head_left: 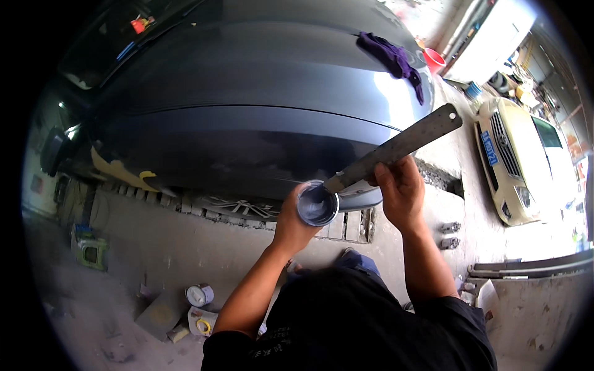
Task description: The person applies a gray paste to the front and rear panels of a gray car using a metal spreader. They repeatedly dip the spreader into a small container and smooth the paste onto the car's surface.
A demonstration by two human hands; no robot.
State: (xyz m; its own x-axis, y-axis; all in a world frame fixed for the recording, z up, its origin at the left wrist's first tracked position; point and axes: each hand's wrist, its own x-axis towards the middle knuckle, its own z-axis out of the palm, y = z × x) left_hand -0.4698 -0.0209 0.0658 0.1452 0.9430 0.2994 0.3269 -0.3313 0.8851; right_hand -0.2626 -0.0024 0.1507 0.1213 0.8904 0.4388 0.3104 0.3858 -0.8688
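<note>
My left hand (289, 224) is wrapped round a small round can (337, 205), its open top facing up. Thick grey paste or paint (314, 211) coats the inside. A long flat metal stirring strip (405, 142) with a hole at its upper end is gripped in my right hand (402, 193). The strip slants down to the left, and its lower end reaches the can's mouth. How deep the tip goes in is hard to see. Both hands are in front of a dark grey car (229, 77), beside its front wheel (238, 206).
A purple cloth (391, 57) lies on the bonnet. Tan patches (114, 166) mark the car's lower side. A beige car (513, 157) and red bucket (434, 60) stand at right. On the floor at lower left are another can (199, 295), yellow tape (203, 326) and a green object (91, 248).
</note>
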